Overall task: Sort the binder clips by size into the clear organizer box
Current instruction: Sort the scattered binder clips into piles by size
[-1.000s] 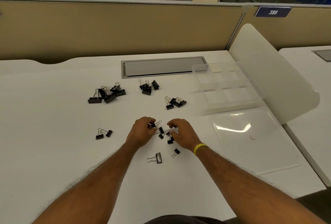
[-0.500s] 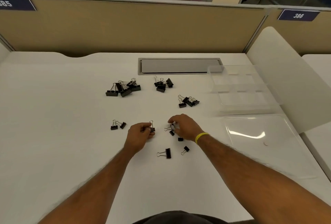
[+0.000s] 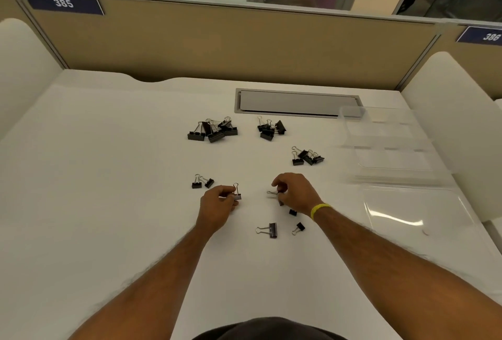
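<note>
We saw the desk (image 3: 108, 190) lying open across the left half of the frame and along the bottom. Its far edge met the tan partition (image 3: 217, 46) at the top, and white side screens rose at the left (image 3: 21, 73) and right (image 3: 448, 100) edges.

The left hand (image 3: 218, 204) sat at centre frame with its fingers curled, pinching an upright clip (image 3: 237, 195) whose wire loop stood up. The right hand (image 3: 294, 191), just to the right and apart from it, pinched a second clip (image 3: 274, 192) at its fingertips, the wire handle pointing left. A yellow wristband (image 3: 320, 210) circled the right wrist.

The clear organizer box (image 3: 350, 133) stood at the right of the frame against the right screen. Its lid (image 3: 415, 212) lay flat on the desk just below it in the picture. A cluster of clips (image 3: 307, 156) lay between the right hand and the box, near the box's left wall.

Higher up, a heap of large clips (image 3: 214, 130) and a smaller heap (image 3: 270, 130) lay side by side, just below the grey cable hatch (image 3: 296, 102). A pair of clips (image 3: 202, 181) lay just left of the left hand. Below the right hand lay a wider clip (image 3: 269, 229) and two tiny clips (image 3: 298, 227), one of them close under the wrist.
</note>
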Motion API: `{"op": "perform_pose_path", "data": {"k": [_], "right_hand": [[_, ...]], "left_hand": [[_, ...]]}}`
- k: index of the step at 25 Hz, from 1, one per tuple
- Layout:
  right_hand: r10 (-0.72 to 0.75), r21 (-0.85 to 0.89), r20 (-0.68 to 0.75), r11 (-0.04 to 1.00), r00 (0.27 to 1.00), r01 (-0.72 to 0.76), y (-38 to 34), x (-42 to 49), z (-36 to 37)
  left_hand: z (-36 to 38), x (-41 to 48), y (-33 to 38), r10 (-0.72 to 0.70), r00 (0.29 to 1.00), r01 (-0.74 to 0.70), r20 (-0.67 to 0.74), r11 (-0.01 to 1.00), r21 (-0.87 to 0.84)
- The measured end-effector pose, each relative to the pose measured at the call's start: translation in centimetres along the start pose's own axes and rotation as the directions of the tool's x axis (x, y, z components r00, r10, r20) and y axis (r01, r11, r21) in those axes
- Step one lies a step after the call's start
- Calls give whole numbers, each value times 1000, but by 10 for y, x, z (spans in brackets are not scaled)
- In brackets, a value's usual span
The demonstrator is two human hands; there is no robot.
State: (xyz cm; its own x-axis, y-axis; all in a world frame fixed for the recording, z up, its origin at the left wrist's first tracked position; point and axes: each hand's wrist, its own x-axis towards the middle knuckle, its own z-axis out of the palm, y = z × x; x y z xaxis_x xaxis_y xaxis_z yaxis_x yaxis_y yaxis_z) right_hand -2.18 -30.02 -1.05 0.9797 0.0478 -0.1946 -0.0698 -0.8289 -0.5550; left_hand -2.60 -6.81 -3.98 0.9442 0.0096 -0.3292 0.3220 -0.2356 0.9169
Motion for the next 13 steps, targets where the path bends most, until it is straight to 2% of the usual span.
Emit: {"op": "perform_pose_path", "data": {"k": [3, 7, 13], "right_hand": [[50, 205, -16, 978, 999, -45, -27, 4, 19], [66, 384, 89, 918, 994, -96, -70, 11, 54], [212, 604, 174, 748, 962, -274, -113, 21, 86]], "left_hand": [[-25, 2, -9, 30, 995, -17, -98, 992, 124], [-61, 3, -16, -1, 982, 33, -190, 986, 161], [-92, 8, -23, -33, 971, 78, -237, 979, 186]]}}
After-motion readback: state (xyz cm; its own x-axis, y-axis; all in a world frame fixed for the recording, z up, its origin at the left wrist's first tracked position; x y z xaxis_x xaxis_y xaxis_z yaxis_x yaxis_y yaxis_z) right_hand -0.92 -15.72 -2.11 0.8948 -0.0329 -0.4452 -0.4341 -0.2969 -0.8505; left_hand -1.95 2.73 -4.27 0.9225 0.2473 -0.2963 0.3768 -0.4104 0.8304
